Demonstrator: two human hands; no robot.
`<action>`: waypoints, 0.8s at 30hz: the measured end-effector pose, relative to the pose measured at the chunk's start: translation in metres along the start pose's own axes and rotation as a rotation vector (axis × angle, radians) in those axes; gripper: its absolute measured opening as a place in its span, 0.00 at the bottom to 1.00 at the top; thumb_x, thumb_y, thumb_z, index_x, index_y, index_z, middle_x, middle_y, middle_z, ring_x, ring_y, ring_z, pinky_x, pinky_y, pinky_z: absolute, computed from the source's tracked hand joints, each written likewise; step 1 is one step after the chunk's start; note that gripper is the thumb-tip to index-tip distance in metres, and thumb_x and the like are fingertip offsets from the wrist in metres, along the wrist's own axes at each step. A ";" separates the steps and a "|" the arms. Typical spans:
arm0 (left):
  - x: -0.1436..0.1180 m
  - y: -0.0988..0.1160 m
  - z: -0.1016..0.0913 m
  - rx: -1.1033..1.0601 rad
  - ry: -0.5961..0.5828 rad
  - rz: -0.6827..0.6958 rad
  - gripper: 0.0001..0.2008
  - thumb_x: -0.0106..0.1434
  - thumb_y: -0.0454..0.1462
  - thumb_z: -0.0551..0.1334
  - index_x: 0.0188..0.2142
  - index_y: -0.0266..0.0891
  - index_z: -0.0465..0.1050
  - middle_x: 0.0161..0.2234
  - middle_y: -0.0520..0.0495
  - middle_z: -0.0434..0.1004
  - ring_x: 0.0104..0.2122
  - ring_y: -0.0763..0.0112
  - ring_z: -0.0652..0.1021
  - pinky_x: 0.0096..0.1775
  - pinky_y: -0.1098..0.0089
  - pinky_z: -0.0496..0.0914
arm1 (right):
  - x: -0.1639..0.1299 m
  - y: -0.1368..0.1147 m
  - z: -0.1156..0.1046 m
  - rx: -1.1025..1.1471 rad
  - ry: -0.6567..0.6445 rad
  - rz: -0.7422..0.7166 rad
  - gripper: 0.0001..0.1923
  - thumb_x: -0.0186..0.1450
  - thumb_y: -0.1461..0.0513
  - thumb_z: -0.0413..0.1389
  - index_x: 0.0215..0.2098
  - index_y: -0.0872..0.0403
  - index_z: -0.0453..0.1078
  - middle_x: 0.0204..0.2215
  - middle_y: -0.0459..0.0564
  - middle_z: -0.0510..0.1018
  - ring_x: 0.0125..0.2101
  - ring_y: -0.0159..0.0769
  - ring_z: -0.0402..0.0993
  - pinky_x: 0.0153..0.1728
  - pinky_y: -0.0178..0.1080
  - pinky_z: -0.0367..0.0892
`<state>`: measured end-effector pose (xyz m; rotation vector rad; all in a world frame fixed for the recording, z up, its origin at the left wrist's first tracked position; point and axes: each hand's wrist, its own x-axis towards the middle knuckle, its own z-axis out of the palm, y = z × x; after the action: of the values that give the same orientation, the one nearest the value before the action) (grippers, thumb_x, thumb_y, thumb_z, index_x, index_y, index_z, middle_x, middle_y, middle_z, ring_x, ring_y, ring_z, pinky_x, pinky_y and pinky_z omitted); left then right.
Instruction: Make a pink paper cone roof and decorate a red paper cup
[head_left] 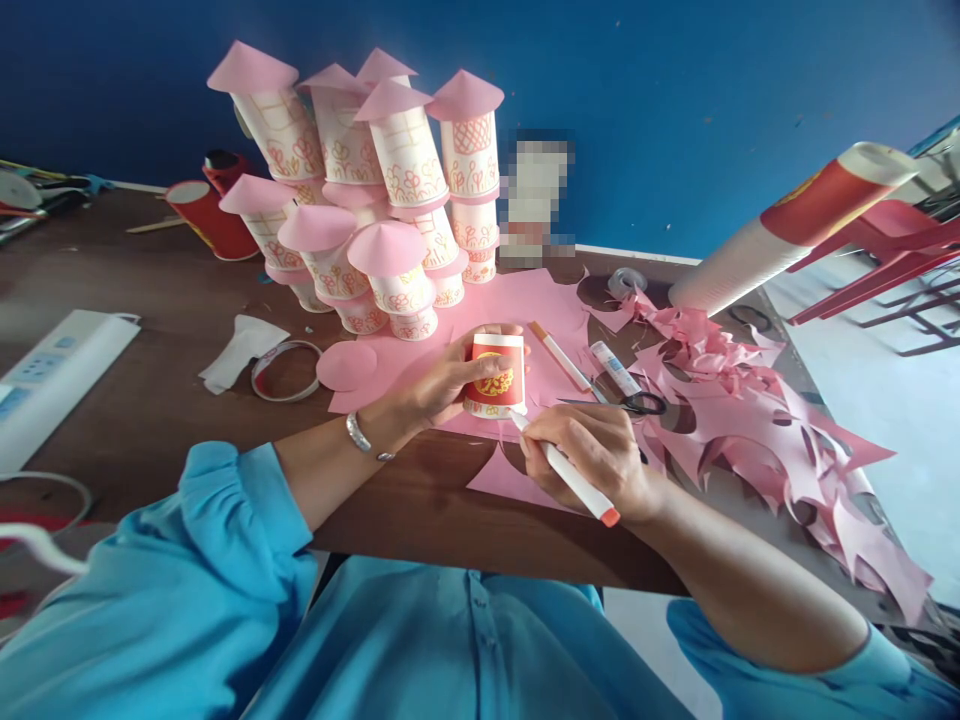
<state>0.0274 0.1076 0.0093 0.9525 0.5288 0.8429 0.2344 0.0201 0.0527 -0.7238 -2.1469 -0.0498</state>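
My left hand [454, 375] grips a red and white paper cup [496, 380] turned upside down, its thumb across the yellow print. Small yellowish drawings run along the cup's white band at the bottom. In my right hand [592, 450] is a white marker [570, 472] with an orange end cap, its tip at the cup's lower edge. Just beyond lie a second orange-ended marker [559, 355], a glue stick [615, 368] and black-handled scissors [643, 402] on pink paper [525, 300].
Stacked decorated cups with pink cone roofs [390, 250] stand at the back. Pink paper scraps [750, 420] cover the right side, near a long stack of cups [787, 235]. Left are a tape roll [286, 370], a power strip [64, 385] and a red cup [217, 220].
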 end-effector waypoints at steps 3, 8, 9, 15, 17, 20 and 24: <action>0.000 0.000 -0.001 0.011 -0.002 0.000 0.31 0.62 0.45 0.78 0.62 0.41 0.77 0.57 0.37 0.83 0.51 0.55 0.84 0.47 0.61 0.78 | 0.000 0.000 0.001 0.009 -0.008 0.007 0.14 0.69 0.74 0.58 0.40 0.49 0.64 0.24 0.38 0.76 0.20 0.29 0.71 0.24 0.34 0.67; -0.002 0.003 0.001 0.022 -0.016 -0.007 0.31 0.64 0.44 0.77 0.64 0.42 0.76 0.56 0.37 0.84 0.52 0.53 0.84 0.47 0.60 0.78 | 0.000 -0.001 0.000 0.020 -0.016 0.027 0.14 0.69 0.73 0.58 0.40 0.48 0.64 0.23 0.38 0.76 0.20 0.29 0.69 0.23 0.34 0.66; -0.003 0.004 0.002 0.021 -0.015 -0.009 0.31 0.64 0.44 0.76 0.64 0.42 0.76 0.56 0.37 0.84 0.52 0.53 0.84 0.46 0.60 0.78 | 0.000 -0.002 0.000 0.023 -0.020 0.037 0.13 0.70 0.73 0.58 0.40 0.48 0.64 0.23 0.37 0.75 0.20 0.28 0.69 0.23 0.34 0.65; -0.005 0.007 0.004 0.063 0.004 -0.019 0.32 0.63 0.46 0.77 0.64 0.43 0.77 0.56 0.37 0.82 0.53 0.54 0.83 0.47 0.61 0.78 | 0.002 -0.004 -0.002 0.037 -0.040 0.069 0.12 0.69 0.71 0.58 0.39 0.48 0.64 0.22 0.37 0.74 0.18 0.28 0.66 0.22 0.34 0.61; -0.004 0.005 0.002 0.069 -0.007 -0.004 0.31 0.63 0.46 0.77 0.64 0.43 0.77 0.56 0.37 0.83 0.53 0.53 0.83 0.47 0.60 0.78 | 0.003 -0.005 -0.003 0.041 -0.029 0.066 0.12 0.70 0.71 0.58 0.39 0.48 0.64 0.22 0.37 0.74 0.18 0.28 0.66 0.22 0.35 0.60; -0.003 0.002 -0.002 0.088 -0.013 0.015 0.29 0.65 0.46 0.76 0.63 0.44 0.78 0.55 0.37 0.83 0.54 0.52 0.83 0.49 0.60 0.78 | 0.005 -0.005 -0.005 0.053 -0.016 0.065 0.12 0.70 0.72 0.58 0.39 0.49 0.64 0.23 0.38 0.75 0.19 0.28 0.68 0.23 0.35 0.62; -0.005 0.000 -0.007 0.136 0.010 -0.006 0.28 0.67 0.47 0.74 0.64 0.47 0.78 0.55 0.38 0.83 0.53 0.53 0.83 0.50 0.59 0.78 | 0.005 -0.003 -0.005 0.049 -0.008 0.059 0.12 0.70 0.72 0.58 0.40 0.49 0.65 0.24 0.39 0.77 0.20 0.29 0.71 0.23 0.35 0.65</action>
<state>0.0195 0.1074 0.0057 1.0707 0.6033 0.8140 0.2339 0.0182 0.0605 -0.7599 -2.1256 0.0369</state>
